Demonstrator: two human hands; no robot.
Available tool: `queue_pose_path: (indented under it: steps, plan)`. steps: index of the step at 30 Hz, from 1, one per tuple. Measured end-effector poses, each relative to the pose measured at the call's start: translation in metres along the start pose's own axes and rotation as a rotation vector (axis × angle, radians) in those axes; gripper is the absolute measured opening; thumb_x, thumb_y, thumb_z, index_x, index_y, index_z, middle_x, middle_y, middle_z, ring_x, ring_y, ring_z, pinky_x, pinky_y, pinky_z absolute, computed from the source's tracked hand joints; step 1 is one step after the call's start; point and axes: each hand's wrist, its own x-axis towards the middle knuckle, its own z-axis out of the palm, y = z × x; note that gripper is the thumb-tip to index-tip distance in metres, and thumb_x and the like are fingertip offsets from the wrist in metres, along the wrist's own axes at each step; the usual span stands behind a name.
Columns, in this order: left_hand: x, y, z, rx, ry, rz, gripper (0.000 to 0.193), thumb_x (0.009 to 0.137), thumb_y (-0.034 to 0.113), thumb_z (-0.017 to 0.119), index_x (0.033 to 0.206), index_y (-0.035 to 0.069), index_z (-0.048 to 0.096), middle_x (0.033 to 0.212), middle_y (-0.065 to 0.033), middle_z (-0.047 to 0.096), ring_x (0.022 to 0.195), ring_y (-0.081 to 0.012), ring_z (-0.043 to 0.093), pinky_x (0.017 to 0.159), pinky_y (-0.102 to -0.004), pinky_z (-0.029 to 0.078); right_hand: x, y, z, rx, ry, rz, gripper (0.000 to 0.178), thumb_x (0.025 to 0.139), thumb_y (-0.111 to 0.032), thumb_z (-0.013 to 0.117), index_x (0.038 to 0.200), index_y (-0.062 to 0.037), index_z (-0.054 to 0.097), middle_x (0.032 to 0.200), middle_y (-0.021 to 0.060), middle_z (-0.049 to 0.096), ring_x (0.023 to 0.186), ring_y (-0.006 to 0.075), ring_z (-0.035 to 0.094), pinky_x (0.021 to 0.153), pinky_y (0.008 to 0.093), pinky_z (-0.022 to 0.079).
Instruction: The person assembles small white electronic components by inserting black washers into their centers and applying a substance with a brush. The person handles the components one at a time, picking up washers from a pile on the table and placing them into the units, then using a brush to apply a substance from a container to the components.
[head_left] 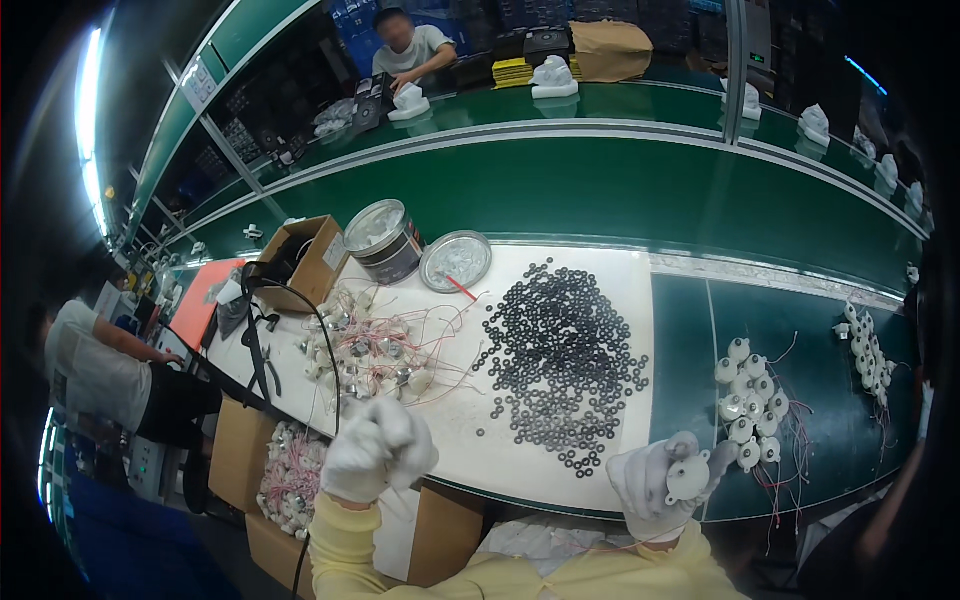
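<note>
While both gloved hands hover at the near edge of the white mat [600, 300]:
Left hand [375, 450]: fist closed; contents cannot be told.
Right hand [655, 485]: fingers wrapped round a small white round part [688, 478].
Black rings [560, 345]: spread across the mat, ahead of both hands.
Finished white parts [750, 400]: clustered on the green belt, just right of the mat.

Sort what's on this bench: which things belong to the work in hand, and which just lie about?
In the work:
right hand holding a small white round part
left hand, gloved, closed
black rings spread on the white mat
wired white parts
finished white parts

Lying about:
open tin and its lid
cardboard box
pliers
</note>
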Motion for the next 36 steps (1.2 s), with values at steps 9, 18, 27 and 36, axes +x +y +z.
queue_pose_path:
  steps: [9,18,27,36]
  plan:
    - [-0.013,-0.033,-0.021,-0.389,-0.126,-0.115,0.066,0.094,0.068,0.05,0.116,0.007,0.063,0.058,0.0053,0.037,0.044,-0.0093,0.036,0.051,-0.0286,0.028,-0.002,0.001,0.004,0.073,-0.008,-0.047,0.078,0.104,-0.066,0.018,0.118,-0.0065,0.067,0.054,0.0071,0.054,0.048,0.0172,0.046,0.06,0.0338,0.032]
    - [-0.021,-0.038,-0.022,-0.505,0.038,-0.001,0.053,0.107,0.043,0.027,0.088,0.009,0.063,0.055,0.0019,0.038,0.042,-0.0121,0.036,0.052,-0.0325,0.031,-0.007,-0.001,0.002,0.034,-0.025,0.003,0.072,0.104,-0.065,0.027,0.116,-0.0074,0.069,0.056,0.0059,0.057,0.05,0.017,0.048,0.061,0.0333,0.033]
    - [-0.026,-0.052,-0.032,-0.323,0.301,-0.077,0.057,0.107,0.05,0.031,0.087,0.008,0.063,0.051,0.0028,0.035,0.039,-0.0098,0.032,0.045,-0.0292,0.028,-0.008,-0.003,0.005,0.015,-0.042,0.024,0.071,0.104,-0.064,0.028,0.115,-0.0072,0.07,0.056,0.0058,0.058,0.048,0.0168,0.049,0.059,0.0333,0.034]
    - [-0.02,-0.053,-0.022,0.166,0.724,-0.229,0.056,0.109,0.049,0.035,0.085,0.005,0.062,0.057,0.0025,0.042,0.042,-0.0064,0.029,0.039,-0.0235,0.021,-0.006,-0.004,0.004,0.002,-0.05,0.071,0.07,0.105,-0.061,0.031,0.116,-0.0036,0.07,0.056,0.0039,0.058,0.046,0.0151,0.046,0.058,0.03,0.033]
